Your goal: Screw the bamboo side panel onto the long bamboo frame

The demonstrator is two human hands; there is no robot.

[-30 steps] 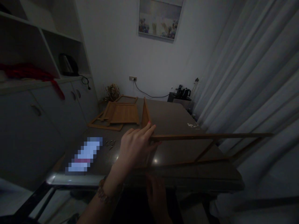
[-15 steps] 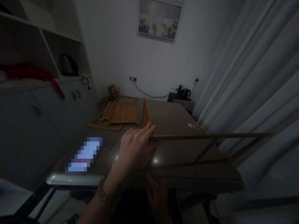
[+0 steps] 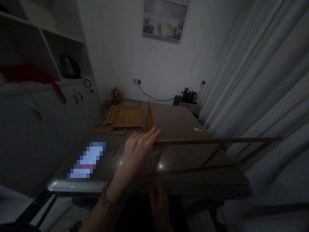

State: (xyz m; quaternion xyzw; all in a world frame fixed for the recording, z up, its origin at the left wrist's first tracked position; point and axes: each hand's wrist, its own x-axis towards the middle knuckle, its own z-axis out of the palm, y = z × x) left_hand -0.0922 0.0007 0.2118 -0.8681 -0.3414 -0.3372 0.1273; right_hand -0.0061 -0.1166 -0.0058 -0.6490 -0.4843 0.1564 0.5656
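Observation:
My left hand (image 3: 142, 148) is closed round the near corner of a wooden frame (image 3: 217, 140), where its long rail meets an upright wooden panel (image 3: 150, 117). The frame stands on edge along the front of the table, and its rail reaches far to the right. Below the table's front edge is my right hand (image 3: 159, 203), in deep shadow, with its fingers curled in; what they hold, if anything, is hidden. Left of my left hand, several small metal screws (image 3: 113, 149) lie on the table (image 3: 173, 116).
Wooden panels (image 3: 127, 117) and open frames (image 3: 108, 131) are stacked at the back left. A blurred-out bright phone-like rectangle (image 3: 88, 161) lies front left. Small white scraps (image 3: 199, 130) are on the right. Cabinets (image 3: 55, 112) flank the left, a curtain (image 3: 256, 74) the right.
My right hand has shifted slightly left, and its fingers are more curled. My left hand and the wooden frame stay where they were.

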